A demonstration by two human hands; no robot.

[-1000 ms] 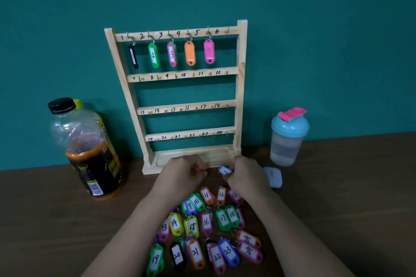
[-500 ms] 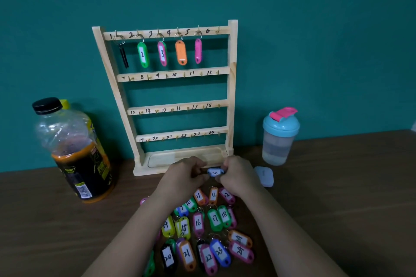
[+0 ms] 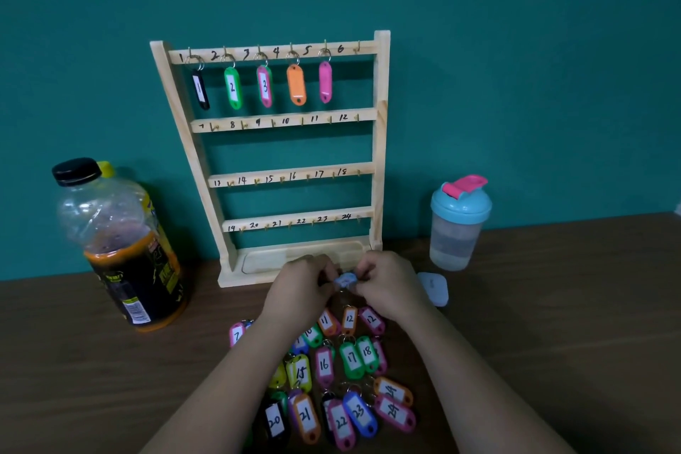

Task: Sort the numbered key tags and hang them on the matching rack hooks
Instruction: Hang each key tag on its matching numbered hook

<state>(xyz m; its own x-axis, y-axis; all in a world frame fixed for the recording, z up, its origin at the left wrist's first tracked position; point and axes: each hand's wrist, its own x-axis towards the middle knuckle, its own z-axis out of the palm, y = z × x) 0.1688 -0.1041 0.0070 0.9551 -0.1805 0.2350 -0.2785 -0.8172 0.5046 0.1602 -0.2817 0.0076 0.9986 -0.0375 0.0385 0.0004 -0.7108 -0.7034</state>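
Observation:
A wooden rack point(image 3: 380, 144) with four numbered rails stands against the teal wall. Several tags hang on the top rail's first hooks: black point(image 3: 200, 89), green point(image 3: 232, 87), pink-and-green point(image 3: 264, 85), orange point(image 3: 296, 84), pink point(image 3: 325, 82); hook 6 is bare. My left hand point(image 3: 300, 289) and my right hand point(image 3: 391, 282) meet just in front of the rack's base, both pinching a small blue tag point(image 3: 345, 279). Its number is hidden. Several coloured numbered tags point(image 3: 324, 365) lie on the table between my forearms.
A half-full dark drink bottle point(image 3: 118, 251) stands left of the rack. A shaker cup with a blue lid point(image 3: 457, 225) is at the right, a small white case point(image 3: 435, 287) beside my right hand. The brown table point(image 3: 552, 324) runs to the wall.
The view shifted slightly, so the rack sits differently in frame. The blue tag went from my right hand alone to between both hands, which drew closer together.

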